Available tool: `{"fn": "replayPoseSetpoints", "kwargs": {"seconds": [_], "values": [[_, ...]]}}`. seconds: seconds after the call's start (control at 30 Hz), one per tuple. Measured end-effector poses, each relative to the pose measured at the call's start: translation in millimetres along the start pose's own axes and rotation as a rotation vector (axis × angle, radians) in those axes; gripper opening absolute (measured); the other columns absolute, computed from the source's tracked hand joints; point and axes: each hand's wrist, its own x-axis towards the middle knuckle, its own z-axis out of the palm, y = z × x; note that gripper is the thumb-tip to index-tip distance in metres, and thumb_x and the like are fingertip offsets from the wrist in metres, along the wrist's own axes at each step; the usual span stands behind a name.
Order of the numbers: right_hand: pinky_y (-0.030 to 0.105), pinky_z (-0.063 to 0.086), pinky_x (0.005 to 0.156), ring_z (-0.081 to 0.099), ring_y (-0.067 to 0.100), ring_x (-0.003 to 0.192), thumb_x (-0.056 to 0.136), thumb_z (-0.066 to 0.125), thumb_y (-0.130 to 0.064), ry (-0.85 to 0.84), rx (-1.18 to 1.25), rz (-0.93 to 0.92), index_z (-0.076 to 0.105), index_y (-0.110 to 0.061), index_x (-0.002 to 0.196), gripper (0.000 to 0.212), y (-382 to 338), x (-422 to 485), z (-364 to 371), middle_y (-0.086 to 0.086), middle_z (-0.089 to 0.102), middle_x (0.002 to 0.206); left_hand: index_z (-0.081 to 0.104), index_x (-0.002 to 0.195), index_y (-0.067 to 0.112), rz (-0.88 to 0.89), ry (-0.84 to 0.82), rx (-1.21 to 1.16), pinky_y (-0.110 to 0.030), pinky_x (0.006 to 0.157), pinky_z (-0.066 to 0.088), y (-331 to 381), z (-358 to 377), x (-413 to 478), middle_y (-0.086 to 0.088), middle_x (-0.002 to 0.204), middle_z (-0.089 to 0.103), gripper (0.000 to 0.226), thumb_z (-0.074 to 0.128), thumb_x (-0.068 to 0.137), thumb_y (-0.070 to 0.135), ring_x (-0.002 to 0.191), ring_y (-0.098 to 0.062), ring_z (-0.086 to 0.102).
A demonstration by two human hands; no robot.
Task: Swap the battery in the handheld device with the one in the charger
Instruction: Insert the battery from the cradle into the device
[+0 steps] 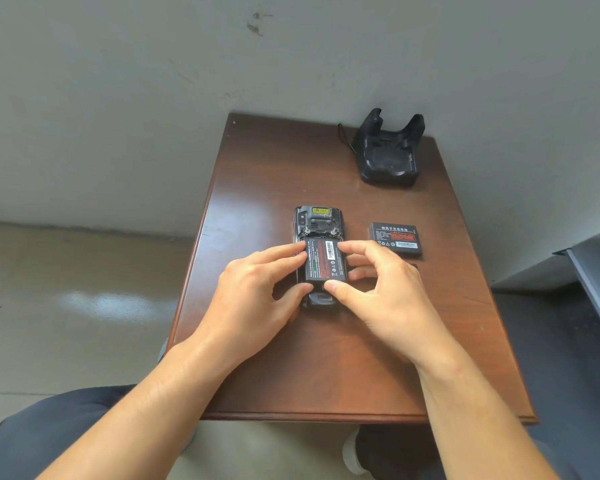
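Lying face down near the middle of the brown counter (257, 188), the handheld device (318, 223) had its back cover off, and a black battery (324, 259) with a red label sat over its open bay. The left hand (253, 292) pinched that battery along its left edge, index finger at the far corner and thumb at the near corner. The right hand (385, 289) did the same from the other side, its fingers (352, 247) on the far right corner and the thumb pressing the near end. Both hands were closed on the battery, narrow rather than spread.

A second battery (396, 238) lay flat on the counter just to the right of the device, apart from it and untouched. The charger (390, 152) stood at the far right corner by the wall, and its cradle looked empty.

Whether the held battery was fully seated could not be told; its near end seemed slightly raised.

The battery looked like a stiff, fairly light slab with smooth, somewhat slippery faces, so holding it by its short edges and corners seemed wisest. Its contacts probably needed lining up with the bay before pressing down evenly; forcing one corner risked bending the terminals or jamming it askew.
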Motion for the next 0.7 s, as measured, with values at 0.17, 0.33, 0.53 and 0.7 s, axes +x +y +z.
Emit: {"fn": "replayPoseSetpoints", "kwargs": {"seconds": [0.17, 0.33, 0.53, 0.7], "values": [[0.012, 0.049, 0.087, 0.067, 0.001, 0.096, 0.078, 0.085, -0.032, 0.004, -0.025, -0.009, 0.066, -0.033, 0.127, 0.052, -0.5, 0.5, 1.4, -0.007, 0.069, 0.115, 0.071, 0.123, 0.020, 0.023, -0.008, 0.107, -0.041, 0.084, 0.058, 3.9, 0.4, -1.6, 0.009, 0.133, 0.066, 0.042, 0.068, 0.083, 0.030, 0.095, -0.021, 0.070], [0.016, 0.050, 0.090, 0.067, 0.001, 0.096, 0.078, 0.084, -0.030, 0.017, -0.010, 0.000, 0.066, -0.034, 0.127, 0.053, -2.3, -1.3, 3.3, -0.007, 0.068, 0.117, 0.073, 0.121, 0.019, 0.043, 0.000, 0.109, -0.041, 0.081, 0.058, 4.0, -0.1, -1.9, 0.006, 0.131, 0.068, 0.037, 0.061, 0.089, 0.033, 0.090, -0.023, 0.070], [0.015, 0.048, 0.091, 0.066, 0.003, 0.097, 0.080, 0.083, -0.031, 0.012, -0.021, 0.009, 0.066, -0.033, 0.132, 0.054, -2.9, -1.2, 3.9, -0.007, 0.066, 0.117, 0.075, 0.115, 0.018, 0.021, 0.042, 0.136, -0.044, 0.083, 0.060, 2.5, 5.5, 0.7, 0.004, 0.124, 0.071, 0.036, 0.064, 0.087, 0.039, 0.099, -0.022, 0.073], [0.020, 0.052, 0.093, 0.068, 0.004, 0.092, 0.084, 0.081, -0.028, 0.058, -0.003, 0.028, 0.071, -0.031, 0.125, 0.043, -1.7, 1.2, 5.2, -0.006, 0.071, 0.112, 0.075, 0.117, 0.018, 0.032, 0.049, 0.165, -0.042, 0.080, 0.059, 1.5, 7.1, -1.2, 0.004, 0.125, 0.071, 0.035, 0.068, 0.085, 0.033, 0.094, -0.024, 0.073]]}}
